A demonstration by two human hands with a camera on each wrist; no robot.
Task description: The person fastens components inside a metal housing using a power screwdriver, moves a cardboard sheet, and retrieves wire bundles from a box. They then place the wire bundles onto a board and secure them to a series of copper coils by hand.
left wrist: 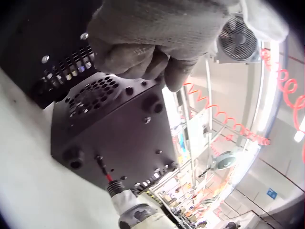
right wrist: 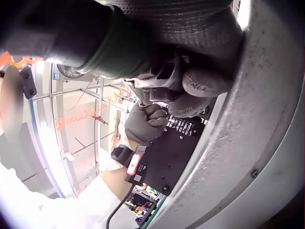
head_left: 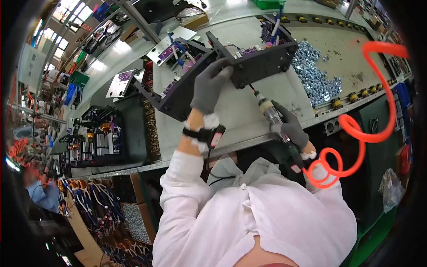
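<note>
My right hand point(head_left: 291, 127), in a grey glove, grips a power screwdriver point(head_left: 270, 112) fed by a coiled orange hose point(head_left: 351, 129). Its bit point(left wrist: 106, 171) meets the panel of a black metal case point(head_left: 264, 66) near a corner foot, as seen in the left wrist view. The case stands tilted on its side, with circuit boards and blue-white wires inside. With curled fingers, my gloved left hand point(head_left: 210, 89) holds the case at its near left edge. A second black case point(head_left: 180, 98) leans just left of it, partly behind the left hand.
Loose silver screws or nuts point(head_left: 313, 73) lie heaped right of the cases. Metal plates point(head_left: 121, 84) with purple parts lie at left, near a bin of brass-coloured pieces point(head_left: 151, 129). Another open black unit point(head_left: 95, 138) stands further left. The bench's metal edge point(head_left: 249, 142) runs before me.
</note>
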